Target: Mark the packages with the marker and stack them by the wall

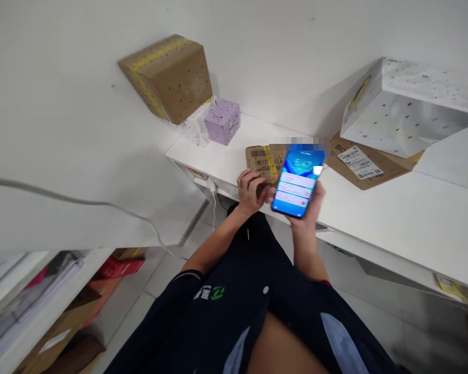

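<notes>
My right hand (315, 201) is wrapped around a smartphone (297, 183) and holds it upright, its lit blue screen facing me with several notification panels. Behind the phone, a small brown cardboard box (259, 160) with yellow tape and printed marks lies on the white table (228, 162). The phone covers the right part of this box. My left hand (251, 192) has its fingers curled over the box's near left side, beside the phone's left edge.
A large taped carton (179, 78) stands at the back left, beside a purple box (223, 122) and a white dotted box (198, 124). On the right, a silvery white box (409, 104) sits over a flat labelled cardboard parcel (361, 162). A cable (101, 202) crosses the left side.
</notes>
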The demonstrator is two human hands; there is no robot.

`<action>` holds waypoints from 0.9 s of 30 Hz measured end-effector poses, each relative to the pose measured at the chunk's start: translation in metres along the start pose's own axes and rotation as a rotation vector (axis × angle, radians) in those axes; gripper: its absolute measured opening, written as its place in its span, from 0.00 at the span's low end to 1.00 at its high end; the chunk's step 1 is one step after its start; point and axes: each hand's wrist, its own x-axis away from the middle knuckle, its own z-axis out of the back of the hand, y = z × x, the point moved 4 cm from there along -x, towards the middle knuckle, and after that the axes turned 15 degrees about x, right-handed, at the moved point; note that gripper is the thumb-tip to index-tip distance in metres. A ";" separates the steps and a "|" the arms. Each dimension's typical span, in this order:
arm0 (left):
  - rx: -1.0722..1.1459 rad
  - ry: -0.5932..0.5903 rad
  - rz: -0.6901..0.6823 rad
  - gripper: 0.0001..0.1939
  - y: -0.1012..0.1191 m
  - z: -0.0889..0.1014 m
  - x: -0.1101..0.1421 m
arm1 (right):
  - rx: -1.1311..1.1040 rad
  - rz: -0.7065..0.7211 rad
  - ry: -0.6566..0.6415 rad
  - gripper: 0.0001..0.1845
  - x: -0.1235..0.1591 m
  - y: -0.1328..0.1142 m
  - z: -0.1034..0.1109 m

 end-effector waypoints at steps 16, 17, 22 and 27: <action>-0.056 0.129 -0.311 0.10 0.008 0.001 -0.003 | 1.986 -0.065 1.057 0.35 0.030 0.003 0.216; -0.068 0.123 -0.311 0.10 0.008 0.001 -0.003 | 2.006 -0.064 1.055 0.35 0.030 0.005 0.218; -0.162 0.071 -0.260 0.10 0.000 0.002 0.000 | 1.968 -0.072 1.052 0.31 0.027 0.009 0.225; -0.118 0.060 -0.193 0.11 -0.002 0.012 0.005 | 1.741 0.180 0.935 0.29 0.019 -0.003 0.189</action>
